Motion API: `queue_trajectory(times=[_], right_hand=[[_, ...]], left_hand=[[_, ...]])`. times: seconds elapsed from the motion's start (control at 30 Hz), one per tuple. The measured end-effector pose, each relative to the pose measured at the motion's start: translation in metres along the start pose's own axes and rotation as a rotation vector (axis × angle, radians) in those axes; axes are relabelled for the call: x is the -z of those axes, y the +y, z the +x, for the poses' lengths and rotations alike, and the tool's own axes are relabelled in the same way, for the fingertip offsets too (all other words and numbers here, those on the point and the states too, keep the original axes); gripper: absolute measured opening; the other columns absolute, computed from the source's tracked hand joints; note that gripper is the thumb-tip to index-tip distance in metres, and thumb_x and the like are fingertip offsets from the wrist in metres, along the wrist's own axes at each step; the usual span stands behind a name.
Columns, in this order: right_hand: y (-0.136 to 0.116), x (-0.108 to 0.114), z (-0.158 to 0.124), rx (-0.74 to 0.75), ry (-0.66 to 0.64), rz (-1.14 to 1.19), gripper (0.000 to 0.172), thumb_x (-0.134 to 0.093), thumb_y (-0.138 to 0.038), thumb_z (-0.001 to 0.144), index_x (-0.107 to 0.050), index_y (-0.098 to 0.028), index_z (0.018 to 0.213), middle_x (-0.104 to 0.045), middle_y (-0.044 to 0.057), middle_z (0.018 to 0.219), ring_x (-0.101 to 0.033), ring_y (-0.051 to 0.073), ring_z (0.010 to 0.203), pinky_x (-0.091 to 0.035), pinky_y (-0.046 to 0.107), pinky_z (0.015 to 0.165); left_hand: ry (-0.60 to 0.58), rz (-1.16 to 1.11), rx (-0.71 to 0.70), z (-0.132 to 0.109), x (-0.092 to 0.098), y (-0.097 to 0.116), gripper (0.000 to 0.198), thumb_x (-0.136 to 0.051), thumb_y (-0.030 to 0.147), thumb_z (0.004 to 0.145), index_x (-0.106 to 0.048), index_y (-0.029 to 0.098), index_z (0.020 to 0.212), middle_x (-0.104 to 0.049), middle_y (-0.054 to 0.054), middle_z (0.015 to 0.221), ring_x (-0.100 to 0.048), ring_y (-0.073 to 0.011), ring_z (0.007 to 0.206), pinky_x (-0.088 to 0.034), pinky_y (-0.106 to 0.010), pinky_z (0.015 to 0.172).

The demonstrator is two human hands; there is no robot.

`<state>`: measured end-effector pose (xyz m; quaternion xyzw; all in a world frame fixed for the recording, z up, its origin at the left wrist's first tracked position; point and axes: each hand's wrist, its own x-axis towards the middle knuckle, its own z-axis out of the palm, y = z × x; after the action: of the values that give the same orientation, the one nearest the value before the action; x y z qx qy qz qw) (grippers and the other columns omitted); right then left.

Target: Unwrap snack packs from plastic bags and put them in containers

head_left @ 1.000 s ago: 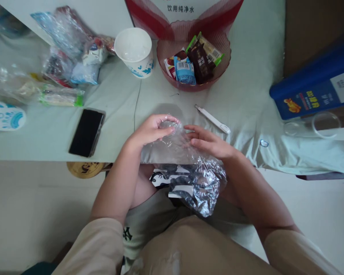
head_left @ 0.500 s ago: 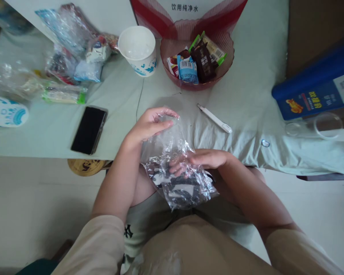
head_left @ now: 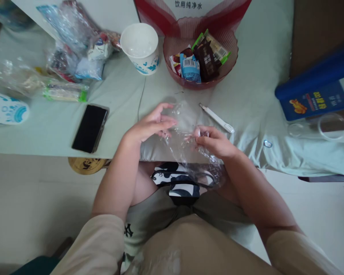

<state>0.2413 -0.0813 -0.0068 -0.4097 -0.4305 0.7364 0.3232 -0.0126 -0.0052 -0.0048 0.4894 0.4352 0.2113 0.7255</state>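
Note:
Pinched in the fingers of my right hand (head_left: 213, 140) is a crumpled clear plastic bag (head_left: 186, 147), which hangs over the front edge of the table. My left hand (head_left: 157, 123) is beside the bag's left side, thumb and fingers spread, with the thin film close to or touching the fingertips. Just beyond my right hand lies a white utility knife (head_left: 217, 117), probably a slim cutter. Below the bag, between my thighs, there is a black-and-white patterned thing (head_left: 183, 189) whose kind I cannot make out.
A pink glass bowl (head_left: 200, 84) of wrapped snacks and a paper cup (head_left: 140, 49) stand at the back. On the left are a phone (head_left: 90, 128), several plastic-wrapped packets (head_left: 74, 49) and a tipped paper cup (head_left: 7, 109). A blue box (head_left: 312, 95) and a clear cup (head_left: 318, 127) are at right.
My right hand has risen from the lap to the table edge, drawing the plastic up with it. The left hand's fingers have spread wider, and the black-and-white thing is less covered.

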Motion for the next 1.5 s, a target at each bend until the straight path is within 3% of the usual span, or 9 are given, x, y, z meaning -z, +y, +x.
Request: queue_trajectory(times=[0.13, 0.33, 0.43, 0.6, 0.77, 0.93, 1.1, 1.27, 1.5], right_hand=[[-0.002, 0.000, 0.000, 0.029, 0.134, 0.098, 0.027, -0.078, -0.034, 0.073, -0.054, -0.022, 0.073, -0.079, 0.004, 0.103, -0.068, 0.012, 0.065, -0.054, 0.027, 0.061], [-0.001, -0.004, 0.001, 0.051, 0.152, 0.132, 0.023, -0.074, -0.032, 0.074, -0.053, -0.023, 0.076, -0.077, 0.004, 0.101, -0.068, 0.011, 0.060, -0.052, 0.027, 0.057], [0.003, -0.002, 0.004, 0.080, 0.215, 0.127, 0.026, -0.073, -0.035, 0.076, -0.050, -0.024, 0.078, -0.075, 0.004, 0.099, -0.066, 0.011, 0.060, -0.052, 0.028, 0.056], [0.006, -0.002, 0.012, 0.147, 0.362, 0.132, 0.036, -0.078, -0.045, 0.074, -0.048, -0.025, 0.078, -0.071, -0.001, 0.085, -0.064, 0.012, 0.059, -0.051, 0.027, 0.055], [0.006, -0.001, 0.014, 0.184, 0.458, -0.039, 0.033, -0.077, -0.044, 0.080, -0.051, -0.025, 0.078, -0.064, -0.004, 0.071, -0.056, 0.010, 0.049, -0.045, 0.026, 0.047], [0.008, 0.003, 0.015, 0.167, 0.496, -0.116, 0.028, -0.072, -0.041, 0.087, -0.049, -0.026, 0.081, -0.056, -0.006, 0.059, -0.049, 0.009, 0.044, -0.039, 0.027, 0.045], [0.011, 0.003, 0.018, 0.189, 0.516, -0.091, 0.031, -0.072, -0.045, 0.086, -0.048, -0.027, 0.091, -0.053, -0.009, 0.057, -0.047, 0.010, 0.044, -0.037, 0.027, 0.045], [0.014, 0.005, 0.017, 0.242, 0.609, -0.098, 0.041, -0.073, -0.045, 0.087, -0.047, -0.029, 0.115, -0.055, -0.010, 0.061, -0.049, 0.011, 0.047, -0.039, 0.028, 0.048], [0.014, 0.007, 0.014, 0.343, 0.687, -0.172, 0.061, -0.071, -0.045, 0.092, -0.040, -0.036, 0.143, -0.061, -0.007, 0.071, -0.054, 0.015, 0.057, -0.046, 0.031, 0.058]], left_hand=[[-0.095, 0.000, 0.034, 0.004, 0.003, 0.005, 0.080, -0.096, 0.035, 0.062, -0.063, 0.021, 0.135, -0.080, -0.009, 0.095, -0.060, -0.0119, 0.054, -0.043, -0.023, 0.048], [0.247, -0.242, -0.268, 0.020, 0.003, 0.001, 0.045, -0.083, 0.042, 0.077, -0.069, 0.026, 0.116, -0.067, 0.002, 0.072, -0.052, -0.0091, 0.048, -0.039, -0.023, 0.047], [0.267, -0.407, -0.291, 0.023, -0.009, 0.000, 0.044, -0.072, 0.058, 0.084, -0.070, 0.025, 0.112, -0.073, -0.003, 0.088, -0.070, -0.0168, 0.074, -0.052, -0.026, 0.060], [0.055, -0.433, -0.092, 0.014, -0.034, 0.003, 0.071, -0.070, 0.076, 0.080, -0.067, 0.019, 0.123, -0.075, -0.014, 0.124, -0.073, -0.0315, 0.117, -0.062, -0.038, 0.085], [0.062, -0.269, 0.047, 0.013, -0.037, 0.001, 0.047, -0.094, 0.032, 0.064, -0.070, 0.017, 0.103, -0.077, -0.006, 0.096, -0.068, -0.0121, 0.066, -0.045, -0.020, 0.051], [0.190, -0.282, -0.069, 0.018, -0.031, -0.002, 0.027, -0.086, 0.021, 0.068, -0.064, 0.017, 0.082, -0.065, 0.003, 0.069, -0.047, -0.0025, 0.047, -0.026, -0.016, 0.040], [0.179, -0.300, -0.083, 0.013, -0.032, -0.003, 0.050, -0.089, 0.027, 0.070, -0.063, 0.021, 0.113, -0.077, -0.001, 0.086, -0.075, -0.0145, 0.075, -0.056, -0.021, 0.062], [0.147, -0.113, -0.064, 0.006, -0.027, -0.007, 0.079, -0.088, 0.031, 0.073, -0.052, 0.023, 0.142, -0.077, 0.000, 0.080, -0.076, -0.0168, 0.068, -0.052, -0.022, 0.056], [0.328, -0.043, -0.308, 0.013, -0.014, -0.017, 0.066, -0.082, 0.030, 0.082, -0.050, 0.031, 0.140, -0.077, 0.003, 0.082, -0.070, -0.0122, 0.062, -0.055, -0.024, 0.060]])
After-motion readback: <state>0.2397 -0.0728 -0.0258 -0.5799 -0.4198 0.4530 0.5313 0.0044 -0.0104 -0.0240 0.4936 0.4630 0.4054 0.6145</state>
